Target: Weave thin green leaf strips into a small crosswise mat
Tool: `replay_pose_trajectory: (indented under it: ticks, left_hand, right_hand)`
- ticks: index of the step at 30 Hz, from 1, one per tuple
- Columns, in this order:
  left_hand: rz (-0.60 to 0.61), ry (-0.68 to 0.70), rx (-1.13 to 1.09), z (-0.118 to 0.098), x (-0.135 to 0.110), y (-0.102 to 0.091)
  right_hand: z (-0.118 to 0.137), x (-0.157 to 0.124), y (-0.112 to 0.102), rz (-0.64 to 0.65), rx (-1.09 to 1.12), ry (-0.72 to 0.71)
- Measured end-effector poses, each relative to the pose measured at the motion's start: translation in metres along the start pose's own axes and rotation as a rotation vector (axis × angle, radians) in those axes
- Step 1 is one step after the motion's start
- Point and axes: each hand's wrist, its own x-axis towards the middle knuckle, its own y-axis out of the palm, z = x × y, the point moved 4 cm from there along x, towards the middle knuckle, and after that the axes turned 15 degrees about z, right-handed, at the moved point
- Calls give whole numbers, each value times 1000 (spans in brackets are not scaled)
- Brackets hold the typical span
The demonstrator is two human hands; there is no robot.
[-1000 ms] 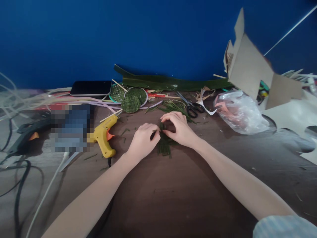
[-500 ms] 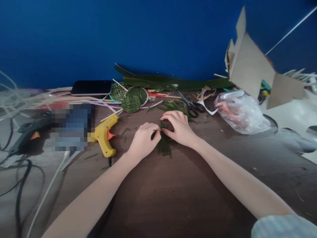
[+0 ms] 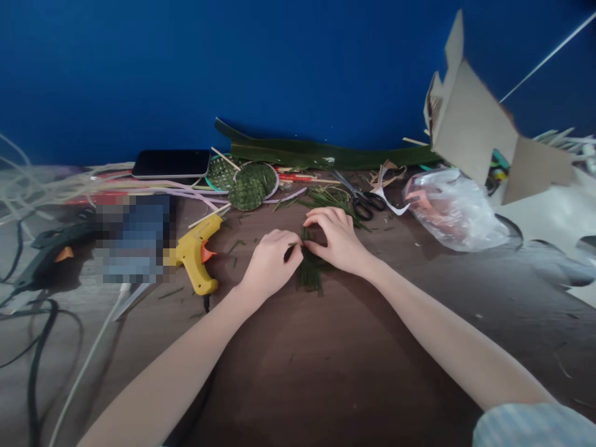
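Note:
A small patch of dark green leaf strips, crossing one another, lies on the table between my hands. My left hand is closed in a pinch at its left side, with a bit of dark green strip showing between thumb and fingers. My right hand curls over the right and far side, its thumb on the strips and its forefinger arched apart from the thumb. Both thumbs nearly meet. The fingers partly cover the patch. Just beyond sit loose cut green strips and black-handled scissors.
Left are a yellow glue gun, a black glue gun with cables, and a phone. Woven green discs and a long leaf lie at the back. A plastic bag and cardboard stand right.
My right forefinger has shifted very slightly to the right. Otherwise both hands and the leaf strips stay in place.

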Motion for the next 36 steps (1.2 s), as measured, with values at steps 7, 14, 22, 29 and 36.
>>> replay_pose_trajectory:
  ticks: [7,14,22,29,36]
  left_hand:
    - [7,-11,-15,0,1,0]
    - [28,-30,-17,0,0,0]
    - [25,-26,-58,2,1,0]
    - [33,-46,-46,2,1,-1]
    - [45,-57,-55,2,1,-2]
  right_hand:
    - [-2,0,0,-37,38,-21]
    - [-1,-2,-2,-40,95,-65]
    - [2,-6,-6,-90,137,-139]
    - [3,-8,-6,-136,107,-201]
    - [8,-10,-9,-160,117,-225]
